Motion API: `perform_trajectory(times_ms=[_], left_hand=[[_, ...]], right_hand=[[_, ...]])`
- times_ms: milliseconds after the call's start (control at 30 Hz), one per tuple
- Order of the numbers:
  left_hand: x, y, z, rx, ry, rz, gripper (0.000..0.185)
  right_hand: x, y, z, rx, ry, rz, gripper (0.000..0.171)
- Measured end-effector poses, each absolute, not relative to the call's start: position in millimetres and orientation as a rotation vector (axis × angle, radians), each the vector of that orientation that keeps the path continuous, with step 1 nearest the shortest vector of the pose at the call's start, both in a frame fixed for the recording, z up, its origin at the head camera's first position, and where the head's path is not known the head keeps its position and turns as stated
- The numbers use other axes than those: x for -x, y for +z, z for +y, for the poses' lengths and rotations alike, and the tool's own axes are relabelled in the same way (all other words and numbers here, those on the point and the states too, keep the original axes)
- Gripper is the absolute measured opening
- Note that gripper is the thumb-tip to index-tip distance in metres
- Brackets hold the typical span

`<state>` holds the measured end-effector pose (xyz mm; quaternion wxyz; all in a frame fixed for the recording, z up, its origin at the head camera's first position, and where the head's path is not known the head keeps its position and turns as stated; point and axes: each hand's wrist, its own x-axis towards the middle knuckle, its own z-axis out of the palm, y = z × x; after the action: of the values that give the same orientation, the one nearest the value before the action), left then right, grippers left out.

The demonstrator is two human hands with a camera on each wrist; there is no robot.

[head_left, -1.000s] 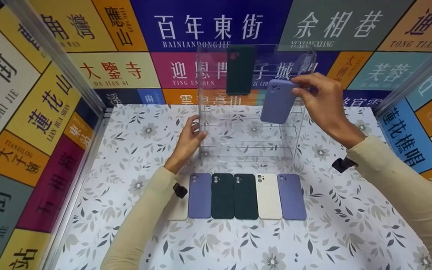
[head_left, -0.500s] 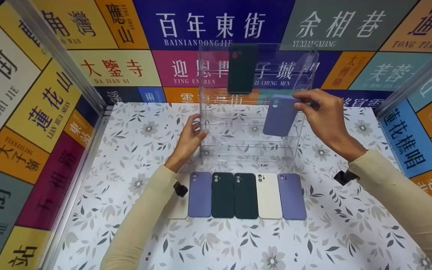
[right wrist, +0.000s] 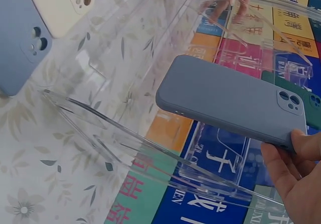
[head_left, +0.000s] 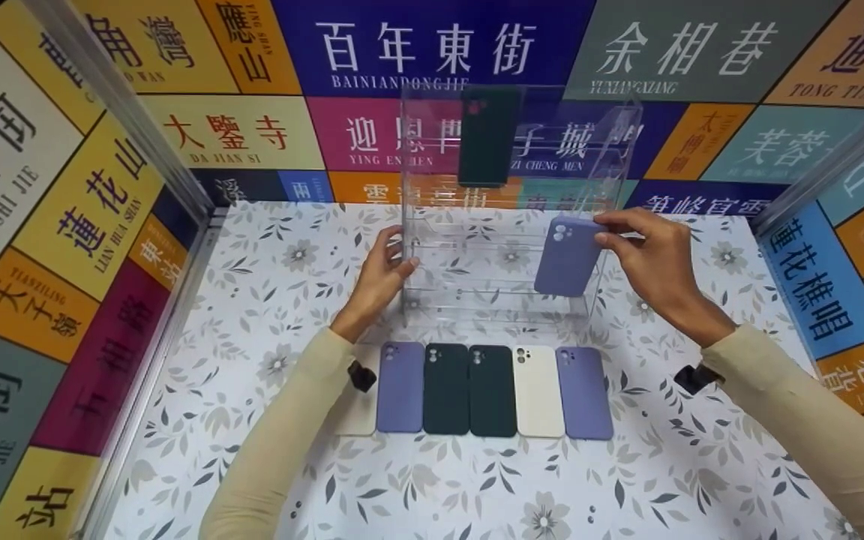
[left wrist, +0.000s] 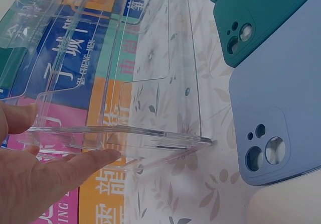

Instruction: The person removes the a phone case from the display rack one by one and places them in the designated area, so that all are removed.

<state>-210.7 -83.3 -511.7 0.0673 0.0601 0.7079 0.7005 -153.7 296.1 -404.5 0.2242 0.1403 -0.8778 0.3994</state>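
A clear tiered display stand (head_left: 499, 291) stands on the flowered cloth. My left hand (head_left: 379, 279) grips its left side, thumb and fingers on either side of the clear panel (left wrist: 120, 130) in the left wrist view. Between thumb and fingers, my right hand (head_left: 661, 262) pinches the top right corner of a purple phone case (head_left: 567, 259). That case hangs upright, slightly tilted, over the stand's lower right tiers, its camera cutouts at the top in the head view. A dark green phone case (head_left: 488, 139) rests on the upper tier, left of centre.
In front of the stand lies a row of phone cases: a cream one (head_left: 357, 409) partly behind the left wrist, a purple one (head_left: 400, 388), two dark green ones (head_left: 446, 390), another cream one (head_left: 540, 391) and a purple one (head_left: 586, 393). Sign-printed panels (head_left: 432, 45) rise behind.
My right hand has lowered the purple phone case from near the middle of the stand to its lower right tiers. The left hand keeps its grip on the stand's side.
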Motion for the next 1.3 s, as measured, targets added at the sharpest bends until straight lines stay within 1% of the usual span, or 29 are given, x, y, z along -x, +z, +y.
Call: perform_trajectory(times_ms=[533, 1067, 1300], left_hand=[[211, -513, -84, -0.187, 2.095, 2.143, 0.062], [211, -514, -84, -0.176, 2.079, 2.147, 0.063], [211, -513, -85, -0.186, 2.07, 2.155, 0.063]], right_hand=[[136, -439, 306, -0.385, 1.124, -2.487, 0.027], [110, -469, 330, -0.275, 1.149, -2.544, 0.026], [99, -473, 343, -0.219, 1.196, -2.537, 0.026]])
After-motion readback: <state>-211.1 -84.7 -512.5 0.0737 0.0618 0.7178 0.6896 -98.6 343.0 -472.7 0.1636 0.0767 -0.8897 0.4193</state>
